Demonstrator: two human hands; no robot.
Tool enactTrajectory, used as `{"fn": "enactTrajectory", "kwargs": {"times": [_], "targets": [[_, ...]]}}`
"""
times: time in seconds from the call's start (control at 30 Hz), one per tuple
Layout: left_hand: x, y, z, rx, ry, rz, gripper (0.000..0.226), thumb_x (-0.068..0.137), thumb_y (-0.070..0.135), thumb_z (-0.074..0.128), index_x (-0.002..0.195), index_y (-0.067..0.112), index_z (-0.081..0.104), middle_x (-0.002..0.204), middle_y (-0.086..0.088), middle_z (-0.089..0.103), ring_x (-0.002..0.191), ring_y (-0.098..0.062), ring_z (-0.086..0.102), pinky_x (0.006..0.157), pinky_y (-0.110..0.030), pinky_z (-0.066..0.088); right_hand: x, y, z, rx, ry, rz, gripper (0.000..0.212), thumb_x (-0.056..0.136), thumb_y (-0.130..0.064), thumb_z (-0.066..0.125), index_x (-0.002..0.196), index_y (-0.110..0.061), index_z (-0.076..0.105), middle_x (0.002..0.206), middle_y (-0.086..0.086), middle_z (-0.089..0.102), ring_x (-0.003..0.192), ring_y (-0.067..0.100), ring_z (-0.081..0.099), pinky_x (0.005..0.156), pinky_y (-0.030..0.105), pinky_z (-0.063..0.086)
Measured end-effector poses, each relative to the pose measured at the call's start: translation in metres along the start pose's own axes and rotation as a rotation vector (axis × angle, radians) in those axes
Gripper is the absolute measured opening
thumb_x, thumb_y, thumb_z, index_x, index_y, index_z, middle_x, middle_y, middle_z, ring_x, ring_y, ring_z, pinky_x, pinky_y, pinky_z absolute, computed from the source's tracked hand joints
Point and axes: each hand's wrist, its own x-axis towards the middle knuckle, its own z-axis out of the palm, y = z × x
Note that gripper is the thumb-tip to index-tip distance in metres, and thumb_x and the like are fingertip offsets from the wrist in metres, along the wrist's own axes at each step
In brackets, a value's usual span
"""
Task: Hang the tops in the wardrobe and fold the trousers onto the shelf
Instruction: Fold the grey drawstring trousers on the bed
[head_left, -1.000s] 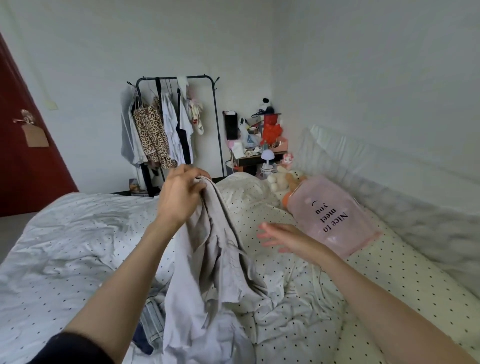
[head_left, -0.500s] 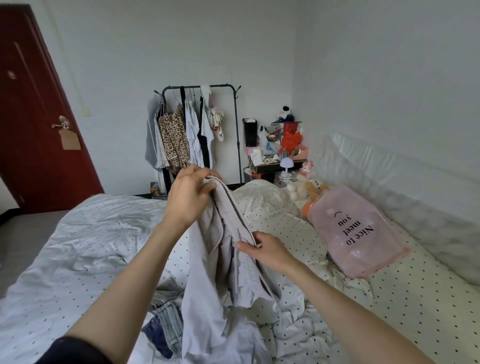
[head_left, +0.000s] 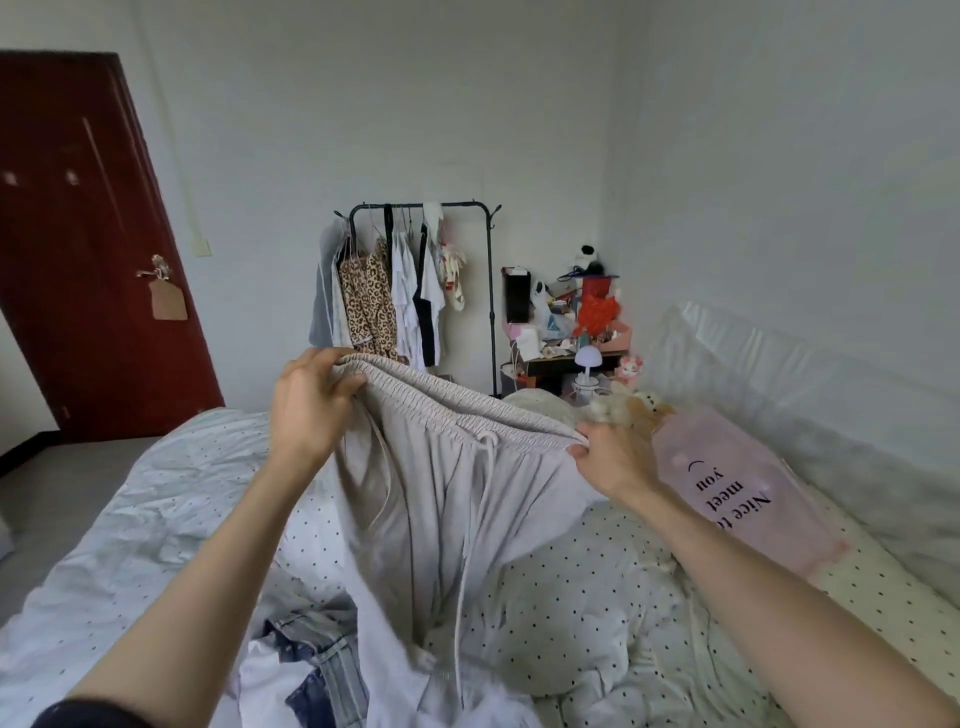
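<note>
Over the dotted white bed (head_left: 130, 545), left hand (head_left: 311, 410) and right hand (head_left: 613, 457) pinch the waistband of light grey drawstring trousers (head_left: 441, 493) — held aloft; dangling legs could snag the denim jeans (head_left: 317, 670) beneath.

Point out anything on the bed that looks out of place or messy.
Denim jeans and a white garment lie crumpled in a heap on the bed, unfolded. A pink pouch lies askew beside them.
</note>
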Motion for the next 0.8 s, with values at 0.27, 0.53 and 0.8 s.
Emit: {"fn": "enactTrajectory", "kwargs": {"times": [0.27,0.53,0.8], "targets": [[0.097,0.057,-0.044,-0.143,0.277,-0.025,0.015,0.087,0.017,0.063,0.091,0.003,0.06,0.083,-0.019,0.061,0.087,-0.038,0.057,0.066,-0.032,0.033,0.079,-0.023,-0.152,-0.156,0.398,-0.05,0.02,0.095,-0.021,0.045,0.105,-0.02,0.063,0.101,0.008,0.068,0.095,0.026,0.062,0.085,0.033,0.033],[0.172,0.13,-0.088,-0.369,0.501,-0.036,0.041,0.085,0.028,0.065,0.062,0.013,0.034,0.061,-0.006,0.045,0.072,-0.033,0.046,0.058,-0.032,0.019,0.105,-0.047,-0.316,-0.129,0.91,0.005,0.018,0.094,-0.02,0.049,0.099,-0.014,0.065,0.102,0.014,0.067,0.102,0.032,0.058,0.084,0.037,0.034],[0.193,0.183,-0.111,-0.54,0.616,0.102,0.016,0.088,0.019,0.059,0.089,0.005,0.052,0.088,-0.017,0.057,0.087,-0.03,0.049,0.068,-0.03,0.028,0.075,-0.044,-0.389,-0.167,1.245,-0.061,0.018,0.094,-0.024,0.051,0.097,-0.012,0.064,0.099,0.009,0.067,0.099,0.028,0.055,0.081,0.036,0.022]]}}
